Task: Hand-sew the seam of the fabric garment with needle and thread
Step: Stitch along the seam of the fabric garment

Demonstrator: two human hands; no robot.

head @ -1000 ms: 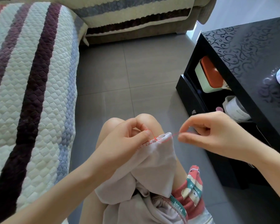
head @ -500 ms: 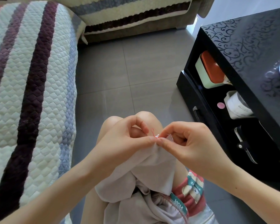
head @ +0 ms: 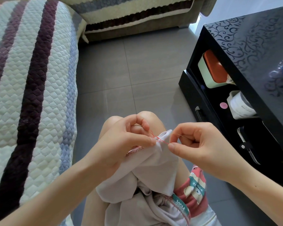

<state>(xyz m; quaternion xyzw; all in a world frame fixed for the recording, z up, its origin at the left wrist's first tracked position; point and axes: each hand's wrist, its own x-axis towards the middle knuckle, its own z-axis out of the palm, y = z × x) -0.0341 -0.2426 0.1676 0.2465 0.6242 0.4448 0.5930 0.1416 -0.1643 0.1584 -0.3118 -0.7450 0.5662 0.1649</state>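
On my left a quilted sofa cover (head: pixel 31 95) with dark and blue stripes is lying next to me, and grey floor tiles (head: pixel 137 70) are showing past it. In the middle the fabric garment (head: pixel 153 168) is lying over my lap and reaching up to my knee. My left hand (head: pixel 126 144) is holding its top edge, with the thumb and fingers pinching the cloth tight just above the pink stitched seam (head: pixel 135 150). A red thread (head: pixel 161 140) is running from that edge across to my right hand (head: pixel 203 149). The thumb and first finger there are pinching it closed, just beside the cloth, and the other fingers are curling in. The needle is too small for me to pick out for sure. On my right the black bench (head: pixel 252 46) is standing. A green box with an orange lid (head: pixel 214 70), a white jar (head: pixel 240 105) and a small pink disc (head: pixel 223 105) are sitting on the shelf under its top.
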